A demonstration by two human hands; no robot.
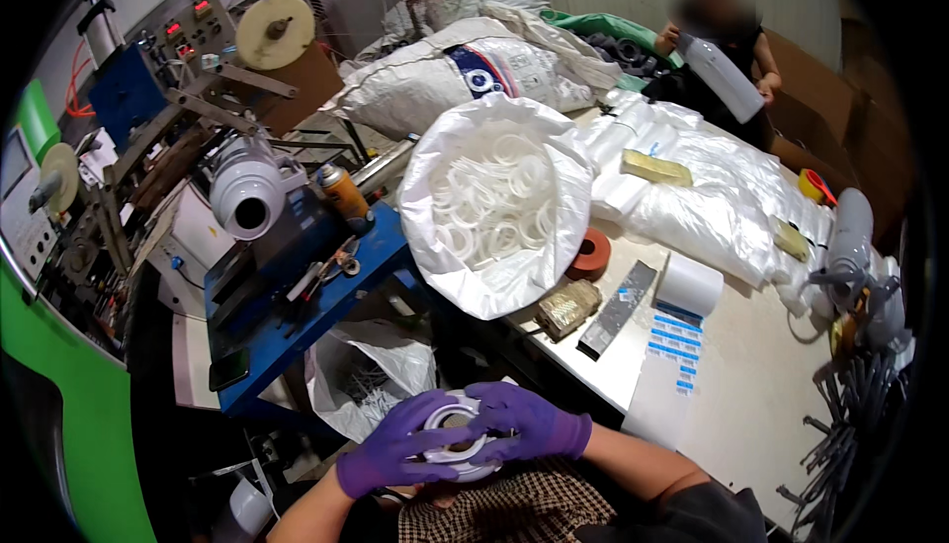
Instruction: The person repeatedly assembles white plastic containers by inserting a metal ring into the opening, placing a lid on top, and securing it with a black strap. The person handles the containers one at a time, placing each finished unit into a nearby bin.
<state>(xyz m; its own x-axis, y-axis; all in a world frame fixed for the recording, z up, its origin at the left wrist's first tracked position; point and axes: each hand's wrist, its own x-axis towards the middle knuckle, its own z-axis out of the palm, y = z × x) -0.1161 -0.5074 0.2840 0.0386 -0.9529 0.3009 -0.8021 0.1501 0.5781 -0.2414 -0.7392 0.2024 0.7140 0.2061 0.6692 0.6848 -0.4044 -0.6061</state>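
Note:
In purple gloves, my left hand (400,444) and my right hand (539,426) grip a pale grey ring-shaped plastic part (457,453) from its two sides, low in front of my body. The fingers wrap over its rim and hide part of it; its round opening faces up. Beyond my hands stands an open white sack (484,296) filled with translucent white rings (494,197). A second white bag (366,375), with thin grey pieces inside, lies just past my left hand.
On the blue bench (346,296) are a spray can (344,192), hand tools and a phone (229,370). The white table (751,365) bears a label roll (689,284), brown tape (590,253) and plastic bags (682,207). Across it, a person (712,49) holds a grey cylinder (722,79).

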